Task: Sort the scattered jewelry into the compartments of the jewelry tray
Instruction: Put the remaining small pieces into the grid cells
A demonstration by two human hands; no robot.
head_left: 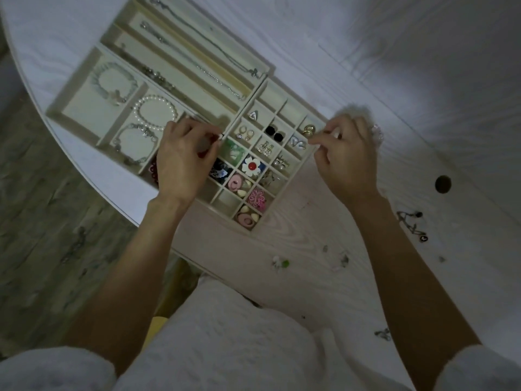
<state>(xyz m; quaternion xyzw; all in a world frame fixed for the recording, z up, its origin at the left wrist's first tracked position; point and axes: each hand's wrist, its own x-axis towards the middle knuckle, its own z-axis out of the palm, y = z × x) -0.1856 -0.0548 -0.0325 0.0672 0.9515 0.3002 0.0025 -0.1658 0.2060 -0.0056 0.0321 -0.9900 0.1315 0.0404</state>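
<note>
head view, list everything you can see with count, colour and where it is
jewelry tray: one, cream, on the table's left part
chains: several, silver, in the tray's long slots
bracelets: several, pearl and silver, in the left compartments
earrings and clips: many, mixed colours, in the small square compartments
loose pieces: several, dark, green and pale, on the table right of the tray
table: one, pale wood grain
hands: left hand over the tray's middle, right hand at its right edge, both pinching something small
</note>
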